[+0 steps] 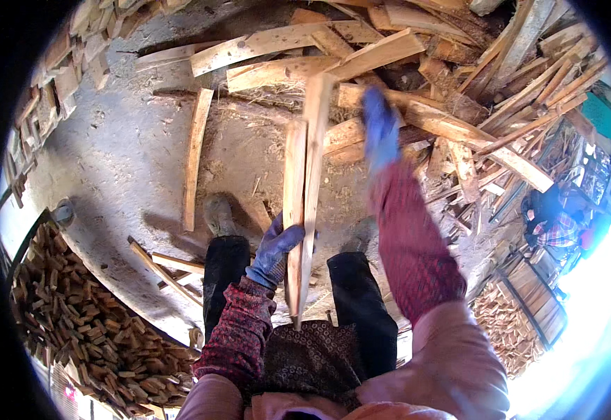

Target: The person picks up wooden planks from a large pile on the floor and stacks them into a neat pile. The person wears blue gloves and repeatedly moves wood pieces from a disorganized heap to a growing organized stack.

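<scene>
Two gloved hands (270, 255) are in view, with two long wood strips (293, 182) at the left fingers (293, 236). One lone slat (195, 161) lies left of those fingers; two dark trouser legs (225, 276) flank them. Two heaps of short pieces (88, 322) sit to either side, one heap of longer boards (452, 122) beyond, its boards uncountable.
</scene>
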`<action>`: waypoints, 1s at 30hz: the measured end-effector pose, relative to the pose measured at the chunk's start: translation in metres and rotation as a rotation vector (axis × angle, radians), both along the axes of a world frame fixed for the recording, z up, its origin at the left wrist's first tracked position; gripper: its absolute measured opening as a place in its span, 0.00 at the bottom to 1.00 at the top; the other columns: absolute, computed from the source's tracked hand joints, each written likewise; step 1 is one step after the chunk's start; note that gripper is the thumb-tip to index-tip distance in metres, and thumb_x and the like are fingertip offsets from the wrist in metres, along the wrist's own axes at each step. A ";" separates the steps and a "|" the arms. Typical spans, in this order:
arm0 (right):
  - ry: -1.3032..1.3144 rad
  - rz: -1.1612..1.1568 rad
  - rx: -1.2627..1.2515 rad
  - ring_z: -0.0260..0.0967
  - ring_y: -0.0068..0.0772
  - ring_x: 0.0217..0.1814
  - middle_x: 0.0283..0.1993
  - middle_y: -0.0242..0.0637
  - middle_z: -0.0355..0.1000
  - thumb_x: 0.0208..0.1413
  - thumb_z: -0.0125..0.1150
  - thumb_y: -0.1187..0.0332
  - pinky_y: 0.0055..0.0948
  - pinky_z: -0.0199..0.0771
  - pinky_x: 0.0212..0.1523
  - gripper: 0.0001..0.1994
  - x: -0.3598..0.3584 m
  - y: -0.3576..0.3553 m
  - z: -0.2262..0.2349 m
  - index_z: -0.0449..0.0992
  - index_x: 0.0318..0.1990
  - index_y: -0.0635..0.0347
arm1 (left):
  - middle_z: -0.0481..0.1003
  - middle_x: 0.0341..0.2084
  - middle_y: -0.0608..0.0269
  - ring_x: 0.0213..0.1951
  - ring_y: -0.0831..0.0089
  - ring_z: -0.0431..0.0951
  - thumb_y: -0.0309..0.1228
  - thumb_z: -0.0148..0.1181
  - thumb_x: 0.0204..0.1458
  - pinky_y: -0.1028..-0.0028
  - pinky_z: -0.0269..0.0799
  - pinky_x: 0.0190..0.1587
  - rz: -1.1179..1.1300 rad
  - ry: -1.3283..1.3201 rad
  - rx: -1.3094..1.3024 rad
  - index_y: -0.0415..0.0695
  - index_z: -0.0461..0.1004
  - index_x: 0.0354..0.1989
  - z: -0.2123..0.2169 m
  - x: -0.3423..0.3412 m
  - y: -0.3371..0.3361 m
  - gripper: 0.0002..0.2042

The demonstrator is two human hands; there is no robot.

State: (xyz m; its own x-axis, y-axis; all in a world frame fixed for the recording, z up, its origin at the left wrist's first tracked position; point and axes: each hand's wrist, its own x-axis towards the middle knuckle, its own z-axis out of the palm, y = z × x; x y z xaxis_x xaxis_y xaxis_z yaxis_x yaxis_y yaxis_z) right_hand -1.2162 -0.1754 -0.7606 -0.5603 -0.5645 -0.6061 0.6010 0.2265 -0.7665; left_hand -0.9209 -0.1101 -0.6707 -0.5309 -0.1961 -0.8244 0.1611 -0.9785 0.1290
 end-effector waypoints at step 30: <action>0.027 -0.208 0.377 0.71 0.34 0.57 0.60 0.34 0.71 0.59 0.67 0.49 0.35 0.74 0.55 0.32 -0.053 0.205 -0.105 0.70 0.65 0.59 | 0.77 0.53 0.57 0.54 0.69 0.79 0.41 0.71 0.51 0.70 0.73 0.60 -0.113 -0.270 -0.012 0.33 0.69 0.60 -0.030 0.023 0.007 0.32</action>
State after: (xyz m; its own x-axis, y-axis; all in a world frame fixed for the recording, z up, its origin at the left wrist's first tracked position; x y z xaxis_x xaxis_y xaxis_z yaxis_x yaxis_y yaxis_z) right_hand -1.2688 0.0294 -0.8656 -0.6574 -0.1796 -0.7319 0.6440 0.3705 -0.6694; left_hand -0.8979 -0.1027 -0.7005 -0.3113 -0.1584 -0.9370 0.0090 -0.9865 0.1638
